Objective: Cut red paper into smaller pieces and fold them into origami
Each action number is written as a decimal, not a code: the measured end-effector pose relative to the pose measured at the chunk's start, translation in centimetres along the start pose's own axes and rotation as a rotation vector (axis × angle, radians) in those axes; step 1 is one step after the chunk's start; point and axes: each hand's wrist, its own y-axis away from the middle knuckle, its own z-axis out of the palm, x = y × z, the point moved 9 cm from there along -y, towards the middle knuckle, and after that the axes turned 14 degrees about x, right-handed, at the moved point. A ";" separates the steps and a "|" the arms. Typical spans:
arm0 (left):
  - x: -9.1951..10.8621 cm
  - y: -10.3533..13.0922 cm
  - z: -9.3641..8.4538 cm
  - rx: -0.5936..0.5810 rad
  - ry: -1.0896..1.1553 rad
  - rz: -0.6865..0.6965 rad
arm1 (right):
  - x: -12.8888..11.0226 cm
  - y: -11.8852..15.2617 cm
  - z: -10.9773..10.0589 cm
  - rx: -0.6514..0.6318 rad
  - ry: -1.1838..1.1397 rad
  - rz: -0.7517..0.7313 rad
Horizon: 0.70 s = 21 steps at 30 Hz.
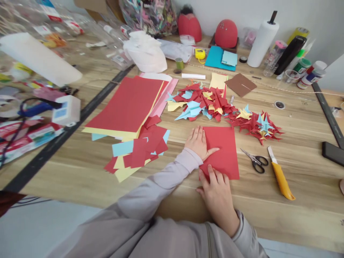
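Observation:
A red sheet of paper [224, 152] lies flat on the wooden table in front of me. My left hand [198, 144] rests on its left part, fingers pointing away and thumb stretched to the right across the sheet. Along the near edge of the sheet, my right hand [217, 191] lies palm down with its fingertips on the paper and its fingers spread. Both hands are open and grip nothing. Scissors with black handles [257, 163] lie to the right of the sheet, and a yellow cutter knife [281, 177] is beyond them.
Folded paper pieces [200, 100] are heaped behind the sheet, with another heap [260, 123] to the right. Large red paper [131, 104] and small cut pieces [139, 152] lie left. A phone [332, 153] sits at the right edge. Bottles [311, 77] stand at the back right.

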 end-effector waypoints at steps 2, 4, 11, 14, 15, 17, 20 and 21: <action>-0.2 -0.4 0.0 0.004 0.001 -0.008 | 0.0 0.1 0.0 0.001 -0.004 0.002; -0.3 -0.5 0.0 0.013 0.003 -0.011 | 0.0 0.1 -0.1 0.007 -0.009 0.000; -0.8 -0.2 0.3 0.036 0.018 0.033 | -0.3 0.2 -0.6 0.047 -0.022 -0.021; -1.1 0.0 0.5 0.047 0.044 0.069 | -0.4 0.2 -0.7 0.073 -0.015 -0.029; -1.2 0.0 0.5 0.054 0.055 0.079 | -0.4 0.2 -0.8 0.078 -0.015 -0.030; -1.5 0.1 0.7 0.065 0.074 0.092 | -0.5 0.2 -0.8 0.086 -0.019 -0.030; -2.1 0.6 0.6 0.082 0.110 0.128 | -0.5 0.2 -1.0 0.110 -0.021 -0.027; -2.2 0.8 0.4 0.092 0.132 0.156 | -0.5 0.2 -1.0 0.121 -0.021 -0.028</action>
